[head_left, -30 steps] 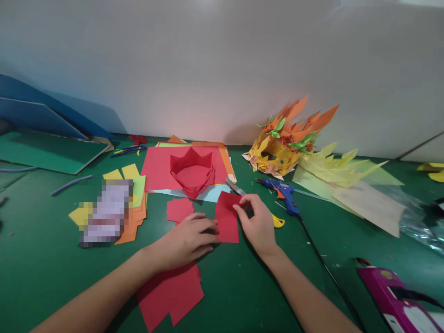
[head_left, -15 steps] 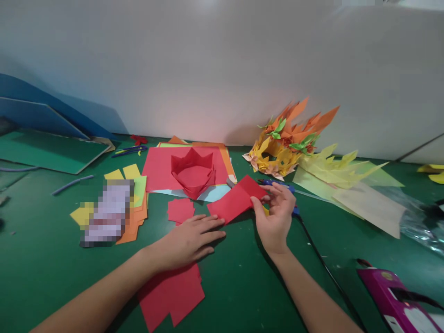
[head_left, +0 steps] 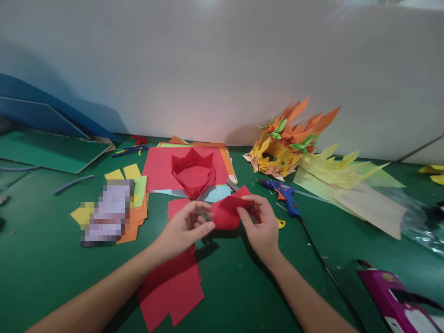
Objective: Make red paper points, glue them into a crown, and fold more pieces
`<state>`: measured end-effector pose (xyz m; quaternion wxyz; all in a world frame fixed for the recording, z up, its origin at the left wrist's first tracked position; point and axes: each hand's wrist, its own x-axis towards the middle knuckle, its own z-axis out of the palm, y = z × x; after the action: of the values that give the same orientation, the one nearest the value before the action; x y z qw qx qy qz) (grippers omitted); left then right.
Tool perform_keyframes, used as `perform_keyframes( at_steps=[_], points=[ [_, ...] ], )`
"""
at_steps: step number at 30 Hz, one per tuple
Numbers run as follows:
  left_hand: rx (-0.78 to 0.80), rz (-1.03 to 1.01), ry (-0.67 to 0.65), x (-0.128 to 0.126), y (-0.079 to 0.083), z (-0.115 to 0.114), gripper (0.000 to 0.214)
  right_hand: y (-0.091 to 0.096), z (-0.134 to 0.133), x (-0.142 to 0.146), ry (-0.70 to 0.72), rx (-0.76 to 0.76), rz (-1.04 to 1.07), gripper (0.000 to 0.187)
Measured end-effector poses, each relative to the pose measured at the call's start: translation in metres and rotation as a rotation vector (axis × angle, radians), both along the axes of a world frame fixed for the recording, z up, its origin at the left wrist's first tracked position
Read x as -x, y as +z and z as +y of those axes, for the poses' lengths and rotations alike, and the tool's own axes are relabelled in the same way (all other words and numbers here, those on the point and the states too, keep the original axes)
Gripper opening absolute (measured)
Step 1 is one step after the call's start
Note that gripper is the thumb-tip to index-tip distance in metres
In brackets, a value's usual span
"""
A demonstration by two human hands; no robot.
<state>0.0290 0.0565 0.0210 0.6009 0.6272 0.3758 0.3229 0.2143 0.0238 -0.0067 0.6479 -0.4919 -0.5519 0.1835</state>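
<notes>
A folded piece of red paper (head_left: pixel 227 215) is held up a little above the green table, its shadow falling beneath. My right hand (head_left: pixel 261 226) pinches its right end between thumb and fingers. At the left edge of the same paper, my left hand (head_left: pixel 187 224) has thumb and fingers closed around it. Behind them, a red paper crown (head_left: pixel 193 173) with pointed tips stands on stacked coloured sheets (head_left: pixel 156 166). More red paper pieces (head_left: pixel 173 289) lie under and in front of my left forearm.
Right of my hands lie a blue glue gun (head_left: pixel 286 194) with a black cord and scissors with a yellow handle (head_left: pixel 281 224). Paper crowns (head_left: pixel 277 148) stand at the back right. A pixelated phone-like object (head_left: pixel 109 210) rests on coloured papers at left. A purple box (head_left: pixel 390 296) sits front right.
My left hand has lifted off the table and now grips the paper's left edge. My right hand moved left and down, bending the paper and uncovering the glue gun.
</notes>
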Motion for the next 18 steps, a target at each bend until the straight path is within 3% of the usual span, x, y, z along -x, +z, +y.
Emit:
perform_keyframes(
  at_steps=[5,10,14,18],
  points=[
    [0.128,0.035,0.041,-0.005,0.005,-0.003,0.026,0.003,-0.005,0.004,0.150,-0.071,-0.194,0.013],
    [0.206,-0.018,0.167,-0.003,0.005,-0.001,0.026,0.011,-0.007,0.002,0.277,-0.089,-0.289,0.015],
    [0.237,-0.047,0.196,-0.003,0.003,0.000,0.030,0.012,-0.007,0.005,0.358,0.022,-0.225,0.015],
    [0.236,-0.050,0.176,-0.004,0.004,-0.001,0.037,0.004,-0.003,0.009,0.287,0.125,-0.074,0.017]
  ],
)
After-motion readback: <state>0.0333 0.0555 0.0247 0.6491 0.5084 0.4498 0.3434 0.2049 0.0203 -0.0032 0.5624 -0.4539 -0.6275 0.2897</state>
